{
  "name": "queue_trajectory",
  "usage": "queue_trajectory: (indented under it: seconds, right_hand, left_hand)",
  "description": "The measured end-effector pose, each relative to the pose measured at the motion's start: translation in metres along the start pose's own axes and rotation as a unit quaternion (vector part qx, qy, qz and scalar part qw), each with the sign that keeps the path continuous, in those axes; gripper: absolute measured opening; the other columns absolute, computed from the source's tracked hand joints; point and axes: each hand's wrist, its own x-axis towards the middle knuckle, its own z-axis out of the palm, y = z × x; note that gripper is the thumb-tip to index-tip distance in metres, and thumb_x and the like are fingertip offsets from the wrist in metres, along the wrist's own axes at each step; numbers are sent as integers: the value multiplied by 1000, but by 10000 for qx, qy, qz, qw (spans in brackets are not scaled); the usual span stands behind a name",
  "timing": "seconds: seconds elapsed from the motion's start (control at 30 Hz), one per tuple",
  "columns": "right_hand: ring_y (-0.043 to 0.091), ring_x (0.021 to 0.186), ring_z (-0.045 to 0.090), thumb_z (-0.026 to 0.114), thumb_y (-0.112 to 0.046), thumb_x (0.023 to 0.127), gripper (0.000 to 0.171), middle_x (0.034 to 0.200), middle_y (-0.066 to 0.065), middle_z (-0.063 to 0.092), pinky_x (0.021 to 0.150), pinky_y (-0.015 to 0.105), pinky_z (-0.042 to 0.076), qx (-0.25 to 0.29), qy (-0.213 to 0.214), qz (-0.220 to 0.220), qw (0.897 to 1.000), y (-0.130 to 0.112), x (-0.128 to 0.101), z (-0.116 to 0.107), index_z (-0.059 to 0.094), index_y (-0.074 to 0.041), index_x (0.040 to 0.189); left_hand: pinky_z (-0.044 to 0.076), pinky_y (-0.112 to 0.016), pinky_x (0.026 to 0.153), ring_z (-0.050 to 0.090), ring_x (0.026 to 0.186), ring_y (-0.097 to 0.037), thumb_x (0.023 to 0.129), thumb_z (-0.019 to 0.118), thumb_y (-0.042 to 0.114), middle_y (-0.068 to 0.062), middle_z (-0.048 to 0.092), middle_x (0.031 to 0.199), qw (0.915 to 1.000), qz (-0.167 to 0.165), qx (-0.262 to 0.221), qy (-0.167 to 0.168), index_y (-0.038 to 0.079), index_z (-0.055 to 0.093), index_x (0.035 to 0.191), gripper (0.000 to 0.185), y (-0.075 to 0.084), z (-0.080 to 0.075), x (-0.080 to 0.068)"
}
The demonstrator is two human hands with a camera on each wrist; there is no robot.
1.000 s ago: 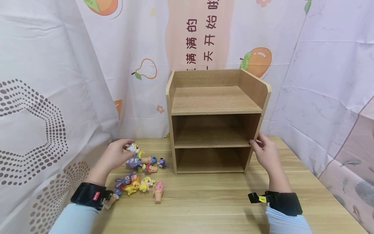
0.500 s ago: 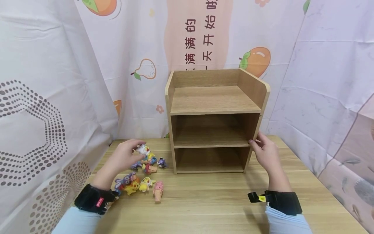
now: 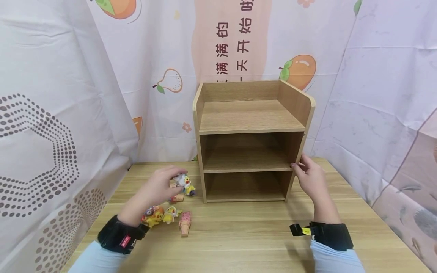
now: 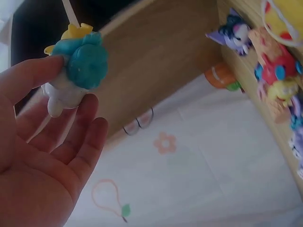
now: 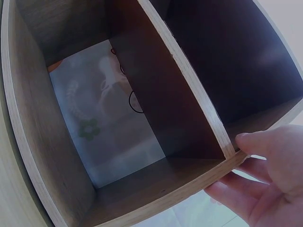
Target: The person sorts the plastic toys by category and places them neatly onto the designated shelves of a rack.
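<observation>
Nearest us, both forearms are cut off at the bottom edge of the head view, pale sleeves ending in black wrist straps. Our left hand point(image 3: 158, 189) pinches a small white figurine point(image 3: 181, 179) between thumb and fingertips, raised over the table point(image 3: 239, 239) just left of the wooden shelf unit point(image 3: 252, 140). In the left wrist view the figurine point(image 4: 75, 71) shows a teal back and a yellow top; its face is turned away and blurred. Under that hand a scatter of toy figures point(image 3: 170, 216) lies on the table, several partly hidden by the hand, so we cannot count them. Our right hand point(image 3: 308, 178) grips the shelf unit's right front edge, thumb on the front, fingers curled round the side panel. All three shelf levels show bare wood; the lower compartments are dim towards the back. Behind hangs a printed fruit curtain point(image 3: 218, 45).
</observation>
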Motion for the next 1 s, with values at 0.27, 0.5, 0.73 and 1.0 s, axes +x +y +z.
queue_trajectory:
  seconds: [0.27,0.5,0.73,1.0]
  right_hand:
    - [49,117,61,59,-14,104,52,136,30,58,85,51,54,21,-53,13,10000,2,0,-1,45,-3,152]
    - [50,117,60,60,-15,104,52,136,30,57,86,53,54,13,-85,-4,10000,3,0,-2,46,-3,152]
    - [49,116,62,60,-13,103,50,133,30,60,85,53,54,0,-41,-72,10000,5,1,0,48,-2,150]
    - [49,116,62,60,-13,103,50,134,30,59,85,51,54,21,-72,-100,9999,5,1,0,47,-2,150]
  left_hand:
    - [56,-39,88,67,105,-22,82,85,13,-7,70,121,9990,423,-49,-101,8,70,124,46,20,21,11]
    - [57,-31,82,65,97,-16,83,84,12,-5,69,116,9966,758,-20,-332,8,70,123,42,35,49,24]
    - [55,-25,80,64,95,-12,87,81,15,-4,68,118,9954,664,-25,-694,9,70,124,39,51,70,39]
    - [53,-21,79,62,95,-9,89,78,16,-3,68,118,9920,520,-26,-1152,8,69,125,38,63,93,57]
